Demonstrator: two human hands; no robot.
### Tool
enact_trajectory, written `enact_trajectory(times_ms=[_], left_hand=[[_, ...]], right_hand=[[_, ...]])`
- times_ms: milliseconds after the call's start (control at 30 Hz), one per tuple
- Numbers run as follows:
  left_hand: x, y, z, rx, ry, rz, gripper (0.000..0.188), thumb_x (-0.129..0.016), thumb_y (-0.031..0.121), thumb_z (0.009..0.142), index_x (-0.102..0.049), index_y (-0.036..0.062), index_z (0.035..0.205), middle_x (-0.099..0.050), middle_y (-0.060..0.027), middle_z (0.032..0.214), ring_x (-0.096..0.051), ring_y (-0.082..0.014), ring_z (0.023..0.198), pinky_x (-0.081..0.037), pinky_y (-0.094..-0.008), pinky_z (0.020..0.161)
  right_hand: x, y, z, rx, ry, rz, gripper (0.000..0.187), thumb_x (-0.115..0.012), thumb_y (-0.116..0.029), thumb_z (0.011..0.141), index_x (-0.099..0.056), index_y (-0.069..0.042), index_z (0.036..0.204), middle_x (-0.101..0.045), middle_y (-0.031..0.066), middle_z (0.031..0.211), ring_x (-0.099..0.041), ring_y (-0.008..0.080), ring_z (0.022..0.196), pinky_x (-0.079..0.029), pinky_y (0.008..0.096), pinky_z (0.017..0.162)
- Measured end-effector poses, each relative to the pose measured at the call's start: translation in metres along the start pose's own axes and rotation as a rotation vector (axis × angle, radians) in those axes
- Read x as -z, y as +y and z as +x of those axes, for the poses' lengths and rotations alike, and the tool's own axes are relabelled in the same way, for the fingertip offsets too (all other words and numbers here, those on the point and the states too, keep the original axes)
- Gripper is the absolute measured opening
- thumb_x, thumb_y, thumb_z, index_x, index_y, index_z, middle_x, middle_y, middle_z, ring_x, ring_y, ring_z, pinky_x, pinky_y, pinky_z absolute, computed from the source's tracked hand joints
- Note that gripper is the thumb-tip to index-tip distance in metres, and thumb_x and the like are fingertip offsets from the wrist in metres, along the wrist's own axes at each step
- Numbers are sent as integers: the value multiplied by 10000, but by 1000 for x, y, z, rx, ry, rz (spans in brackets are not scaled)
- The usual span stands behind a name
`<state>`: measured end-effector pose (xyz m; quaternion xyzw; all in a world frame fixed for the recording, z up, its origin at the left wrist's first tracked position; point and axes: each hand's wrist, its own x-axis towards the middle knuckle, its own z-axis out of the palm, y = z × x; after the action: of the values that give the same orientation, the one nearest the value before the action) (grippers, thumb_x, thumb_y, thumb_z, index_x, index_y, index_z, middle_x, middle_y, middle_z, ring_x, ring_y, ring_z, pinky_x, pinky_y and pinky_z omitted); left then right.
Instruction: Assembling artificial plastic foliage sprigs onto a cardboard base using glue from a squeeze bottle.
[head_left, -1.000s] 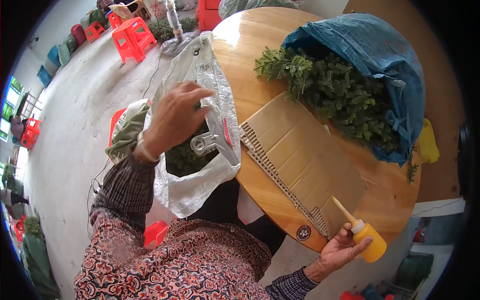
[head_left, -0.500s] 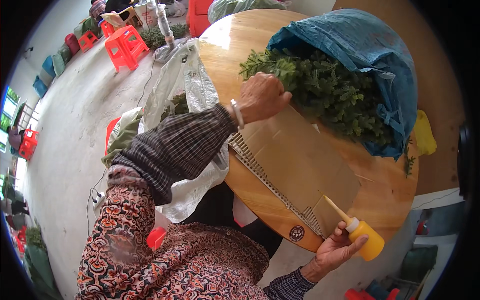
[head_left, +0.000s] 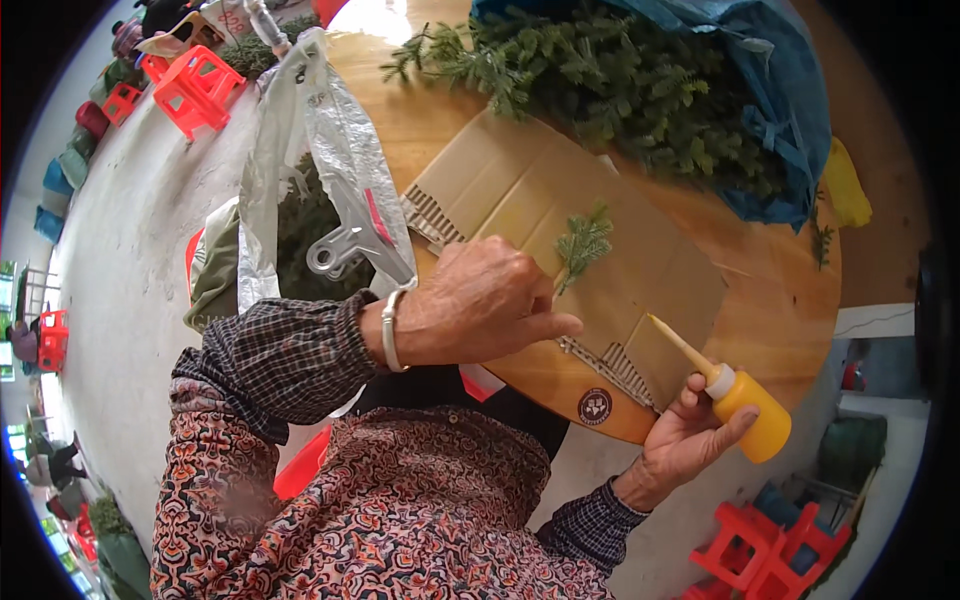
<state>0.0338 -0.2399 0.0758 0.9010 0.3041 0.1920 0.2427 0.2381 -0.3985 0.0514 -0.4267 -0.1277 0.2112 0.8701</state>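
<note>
Pinching a small green sprig (head_left: 585, 243) by its stem in the curled left hand (head_left: 475, 300), just beyond the knuckles, over cardboard (head_left: 660, 255) on the table (head_left: 775, 290); gripping a yellow nozzle-tipped bottle (head_left: 755, 415) in the right hand (head_left: 685, 450), farther right.

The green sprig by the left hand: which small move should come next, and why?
Probably bring the green sprig toward the nozzle of the yellow bottle: the left hand seems to pinch the sprig, the right hand holds the bottle, and a gap separates nozzle and sprig.
</note>
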Motion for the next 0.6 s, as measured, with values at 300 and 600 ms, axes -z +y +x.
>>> enact_trajectory(times_ms=[300,600], left_hand=[[-22,-18,17,-447,397,110,83,-653,178,800,-639,97,813,-558,1,801,-500,-122,631,-387,-224,476],[-27,25,8,-230,98,219,180,-657,177,781,-641,94,940,-561,-66,991,-531,-177,835,-462,-262,682]], right_hand=[[3,1,1,-22,-21,57,541,-579,-440,896,-488,-10,1212,-623,181,972,-633,159,665,-489,153,499],[11,2,-1,-28,-31,120,551,-592,-454,884,-503,-9,1197,-615,182,973,-638,166,685,-500,158,506]])
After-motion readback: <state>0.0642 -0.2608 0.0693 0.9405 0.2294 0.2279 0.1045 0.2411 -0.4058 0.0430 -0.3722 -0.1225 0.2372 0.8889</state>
